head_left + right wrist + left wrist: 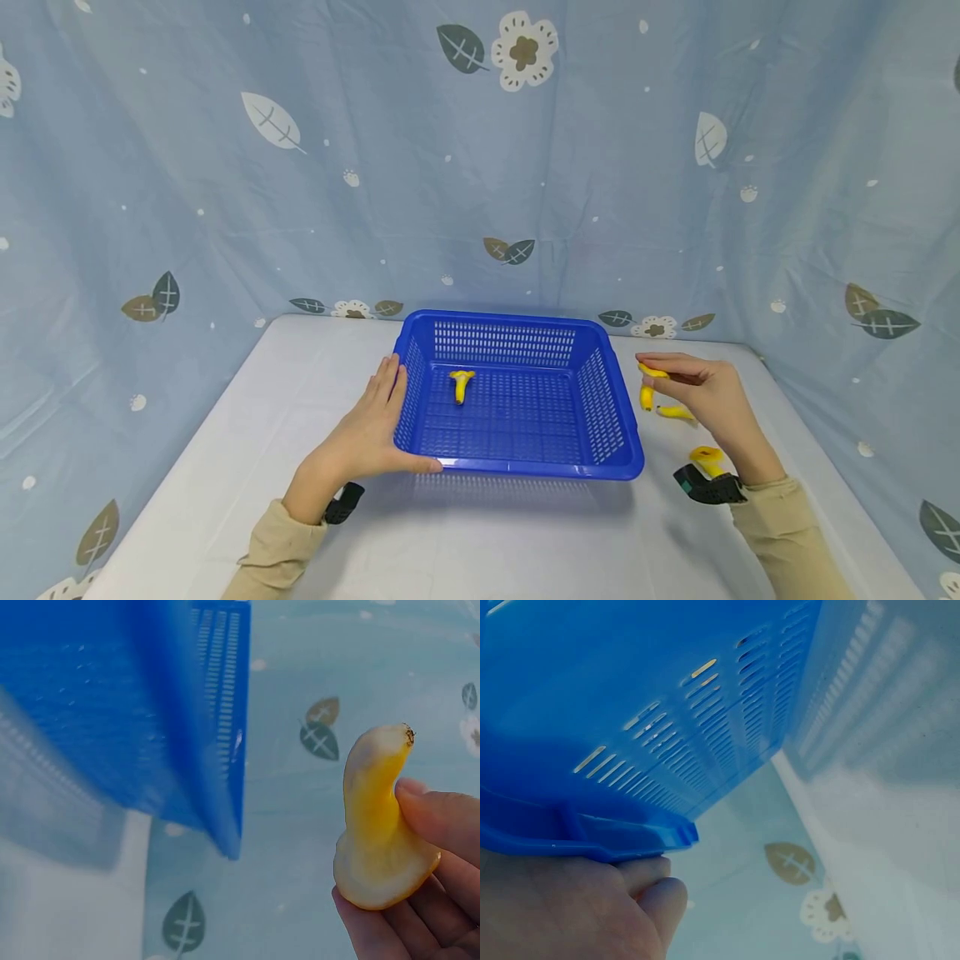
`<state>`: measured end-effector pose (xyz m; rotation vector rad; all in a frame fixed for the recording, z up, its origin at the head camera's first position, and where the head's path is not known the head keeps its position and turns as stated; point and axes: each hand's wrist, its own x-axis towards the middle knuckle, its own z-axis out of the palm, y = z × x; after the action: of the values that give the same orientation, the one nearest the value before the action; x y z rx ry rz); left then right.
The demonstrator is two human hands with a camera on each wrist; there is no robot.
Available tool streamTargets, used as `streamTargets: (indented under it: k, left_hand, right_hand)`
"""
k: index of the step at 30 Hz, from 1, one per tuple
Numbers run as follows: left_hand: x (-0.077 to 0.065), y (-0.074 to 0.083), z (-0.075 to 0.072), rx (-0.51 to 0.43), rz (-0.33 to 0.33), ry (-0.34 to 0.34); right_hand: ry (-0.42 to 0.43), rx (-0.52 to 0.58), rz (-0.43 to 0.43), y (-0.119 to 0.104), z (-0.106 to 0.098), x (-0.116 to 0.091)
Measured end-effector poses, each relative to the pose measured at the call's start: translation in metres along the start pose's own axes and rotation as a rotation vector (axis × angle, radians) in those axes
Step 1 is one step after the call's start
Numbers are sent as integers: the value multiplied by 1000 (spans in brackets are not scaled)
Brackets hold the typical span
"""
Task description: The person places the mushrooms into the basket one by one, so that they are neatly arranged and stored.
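A blue plastic basket (517, 467) stands on the white table. My left hand (367, 425) rests against its front left corner, fingers stretched along the left rim and thumb on the front rim. In the left wrist view, the left hand (577, 907) touches the rim beside the slotted basket wall (667, 765). To the right of the basket, my right hand (712, 396) pinches a yellow mushroom (647, 396) above the table. The right wrist view shows the mushroom (375, 817) with its flared cap down and dark-tipped stem up, held between thumb and fingers. Another yellow mushroom (461, 387) lies inside the basket.
Two more yellow mushrooms lie right of the basket: one mushroom (677, 412) behind the right hand, and another mushroom (707, 458) near the right wrist, partly hidden by the black wrist camera (708, 487). A blue patterned curtain (450, 167) surrounds the table (315, 350).
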<state>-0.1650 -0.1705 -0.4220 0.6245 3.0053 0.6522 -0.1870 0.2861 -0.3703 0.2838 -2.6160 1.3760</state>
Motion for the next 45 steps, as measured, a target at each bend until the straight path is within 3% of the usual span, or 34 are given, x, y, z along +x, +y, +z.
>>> streamTargets:
  k: [11, 18, 30, 45]
  left_hand:
    - [0, -1, 1, 4, 0, 0]
    - [0, -2, 1, 8, 0, 2]
    - [0, -1, 1, -4, -6, -3]
    - [0, 0, 1, -9, -16, -2]
  right_hand:
    - [-72, 25, -83, -35, 16, 34]
    - [-153, 121, -59, -48, 32, 61]
    - [-181, 194, -110, -66, 66, 89]
    - [-171, 265, -148, -48, 132, 110]
